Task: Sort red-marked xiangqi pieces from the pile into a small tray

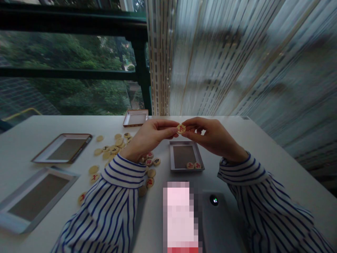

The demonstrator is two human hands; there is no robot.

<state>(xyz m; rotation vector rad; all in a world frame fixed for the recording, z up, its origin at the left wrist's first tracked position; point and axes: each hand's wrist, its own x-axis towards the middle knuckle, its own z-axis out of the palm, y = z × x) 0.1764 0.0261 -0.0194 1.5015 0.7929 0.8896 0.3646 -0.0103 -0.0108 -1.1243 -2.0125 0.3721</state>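
Both hands are raised over the white table [23, 147] and pinch one round wooden game piece [180, 128] with a red mark between their fingertips. My left hand [150, 137] holds its left edge, my right hand [210, 135] its right edge. Below them sits a small grey tray [184, 156] with two red-marked pieces [193, 165] at its front edge. Several loose pieces [116, 147] lie scattered on the table under and left of my left wrist, some face down.
Two larger trays [63, 147] [31, 196] lie at the left. A small box lid [135, 117] rests at the table's far edge. A grey device [218, 218] with a light sits near me. Window and striped curtain stand behind.
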